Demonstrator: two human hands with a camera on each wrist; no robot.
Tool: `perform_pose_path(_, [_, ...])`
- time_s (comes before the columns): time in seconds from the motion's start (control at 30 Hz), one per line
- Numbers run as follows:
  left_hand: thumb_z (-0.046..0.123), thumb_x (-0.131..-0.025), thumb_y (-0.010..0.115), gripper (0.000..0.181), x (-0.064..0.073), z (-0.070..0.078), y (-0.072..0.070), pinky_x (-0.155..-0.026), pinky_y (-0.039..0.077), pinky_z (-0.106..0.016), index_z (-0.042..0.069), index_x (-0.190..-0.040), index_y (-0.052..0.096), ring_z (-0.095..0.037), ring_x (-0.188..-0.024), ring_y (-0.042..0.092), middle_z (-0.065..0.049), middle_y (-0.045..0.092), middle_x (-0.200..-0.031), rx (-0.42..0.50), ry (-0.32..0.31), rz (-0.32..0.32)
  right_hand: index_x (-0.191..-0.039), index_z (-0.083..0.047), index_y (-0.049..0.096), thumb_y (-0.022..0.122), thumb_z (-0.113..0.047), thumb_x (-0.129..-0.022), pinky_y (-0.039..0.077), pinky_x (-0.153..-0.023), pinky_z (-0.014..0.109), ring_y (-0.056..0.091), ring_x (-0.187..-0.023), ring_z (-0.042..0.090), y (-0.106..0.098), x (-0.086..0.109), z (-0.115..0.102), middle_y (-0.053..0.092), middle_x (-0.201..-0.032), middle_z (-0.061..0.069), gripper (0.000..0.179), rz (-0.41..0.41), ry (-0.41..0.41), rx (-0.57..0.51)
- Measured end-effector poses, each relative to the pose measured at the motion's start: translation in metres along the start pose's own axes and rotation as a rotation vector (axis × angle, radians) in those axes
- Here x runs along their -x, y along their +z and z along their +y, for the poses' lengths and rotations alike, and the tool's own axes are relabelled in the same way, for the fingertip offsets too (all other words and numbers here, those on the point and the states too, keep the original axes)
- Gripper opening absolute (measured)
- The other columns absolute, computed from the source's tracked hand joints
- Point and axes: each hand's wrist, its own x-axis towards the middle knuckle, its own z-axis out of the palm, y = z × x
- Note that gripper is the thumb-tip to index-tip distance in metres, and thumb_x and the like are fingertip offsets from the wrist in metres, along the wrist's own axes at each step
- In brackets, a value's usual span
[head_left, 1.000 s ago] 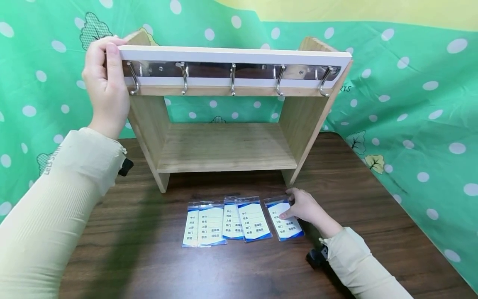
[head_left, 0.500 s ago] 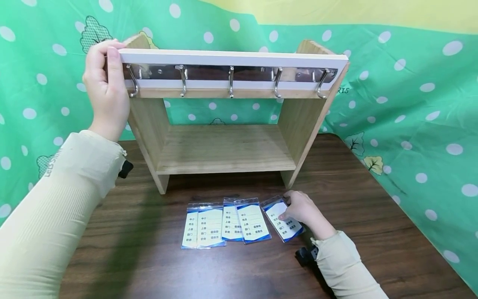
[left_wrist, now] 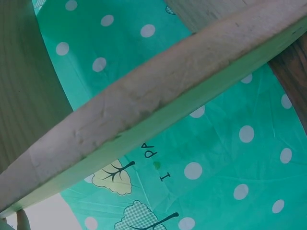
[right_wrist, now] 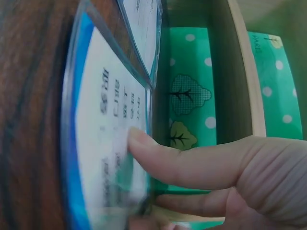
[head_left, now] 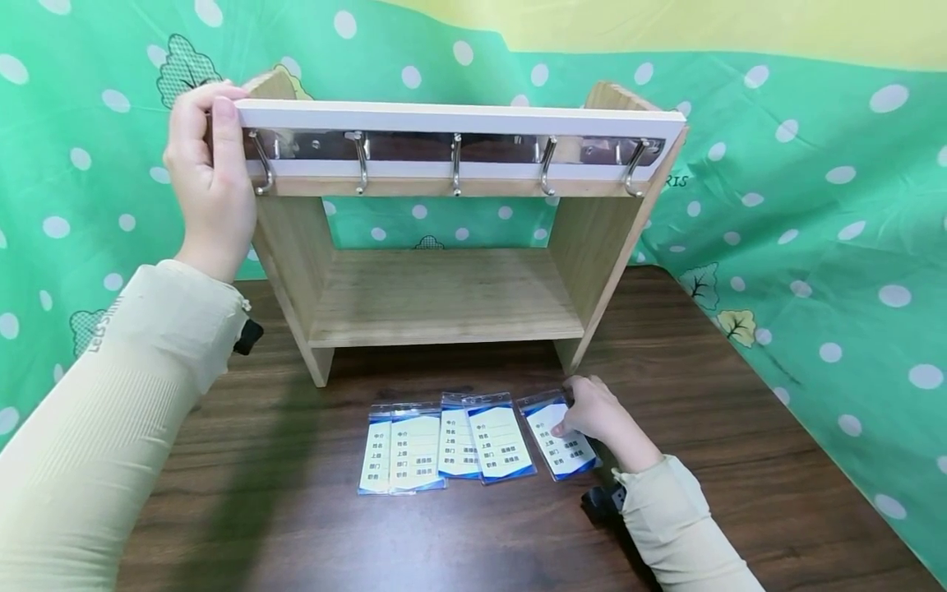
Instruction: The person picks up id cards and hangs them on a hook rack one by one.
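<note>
A wooden shelf rack [head_left: 451,296] stands on the table, with a white board [head_left: 459,115] across its top front. On the board a metal strip carries several hooks [head_left: 456,164]. My left hand [head_left: 210,181] grips the board's upper left corner, thumb in front. At the lower right, my right hand [head_left: 599,413] pinches the rightmost badge card [head_left: 560,446], in a clear sleeve with blue borders. In the right wrist view, the thumb [right_wrist: 192,165] presses on the card's printed face, other fingers near its edge. Several more badge cards [head_left: 500,444] lie flat to its left, some overlapping.
The dark wooden table [head_left: 370,543] reaches back to a green dotted cloth [head_left: 814,247] behind and at the right. The rack's side panel [left_wrist: 144,96] crosses the left wrist view. A black wrist device [head_left: 602,503] sits below the right wrist.
My right hand has shifted slightly left. The badge card under it tilted, then partly straightened. My left hand keeps its grip on the board's corner; the whole view has shifted slightly.
</note>
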Motion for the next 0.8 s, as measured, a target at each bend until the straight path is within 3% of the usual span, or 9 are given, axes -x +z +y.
perform_pose_path(0.07, [0.011, -0.103, 0.043, 0.023, 0.0, 0.0, 0.0, -0.098, 0.04, -0.021, 0.014, -0.107, 0.066, -0.008, -0.111, 0.055, 0.018, 0.059, -0.106, 0.0, -0.015, 0.005, -0.132, 0.014, 0.051, 0.089, -0.013, -0.069, 0.048, -0.096, 0.054, 0.055, -0.113, 0.043, 0.001, -0.001, 0.001, 0.055, -0.126, 0.034, 0.078, -0.004, 0.0, -0.014])
perform_pose_path(0.17, [0.011, -0.103, 0.043, 0.023, -0.001, 0.0, 0.0, -0.097, 0.04, -0.021, 0.016, -0.106, 0.065, -0.008, -0.11, 0.054, 0.017, 0.059, -0.106, 0.001, -0.024, 0.012, -0.133, 0.014, 0.05, 0.088, -0.011, -0.07, 0.055, -0.082, 0.045, 0.065, -0.092, 0.034, 0.002, -0.001, 0.001, 0.06, -0.121, 0.032, 0.078, -0.015, 0.004, -0.055])
perform_pose_path(0.27, [0.011, -0.104, 0.042, 0.023, 0.0, 0.0, -0.001, -0.097, 0.04, -0.021, 0.017, -0.105, 0.065, -0.008, -0.11, 0.054, 0.018, 0.059, -0.105, -0.003, -0.02, 0.013, -0.131, 0.015, 0.051, 0.086, -0.009, -0.071, 0.056, -0.076, 0.043, 0.067, -0.085, 0.031, 0.002, 0.0, 0.002, 0.064, -0.116, 0.03, 0.074, -0.006, -0.008, -0.081])
perform_pose_path(0.47, [0.012, -0.104, 0.042, 0.024, 0.0, 0.001, 0.0, -0.098, 0.04, -0.022, 0.017, -0.106, 0.065, -0.008, -0.11, 0.054, 0.018, 0.058, -0.105, -0.008, -0.016, 0.009, -0.127, 0.013, 0.057, 0.08, -0.01, -0.074, 0.046, -0.097, 0.057, 0.055, -0.114, 0.045, 0.007, 0.008, 0.002, 0.059, -0.123, 0.033, 0.063, 0.057, -0.04, -0.074])
perform_pose_path(0.67, [0.012, -0.104, 0.042, 0.024, 0.001, 0.0, 0.0, -0.099, 0.04, -0.022, 0.017, -0.106, 0.065, -0.008, -0.111, 0.054, 0.018, 0.058, -0.106, -0.019, -0.019, 0.009, -0.137, 0.01, 0.049, 0.085, -0.038, -0.074, 0.045, -0.094, 0.06, 0.045, -0.119, 0.051, 0.016, 0.014, -0.002, 0.045, -0.132, 0.038, 0.087, 0.095, 0.016, -0.045])
perform_pose_path(0.8, [0.012, -0.104, 0.041, 0.024, 0.0, 0.001, 0.001, -0.098, 0.039, -0.022, 0.017, -0.106, 0.065, -0.007, -0.11, 0.054, 0.018, 0.058, -0.105, -0.024, -0.02, 0.003, -0.138, 0.012, 0.045, 0.087, -0.04, -0.072, 0.047, -0.089, 0.059, 0.046, -0.112, 0.052, 0.022, 0.016, -0.006, 0.043, -0.129, 0.04, 0.095, 0.119, 0.029, -0.026])
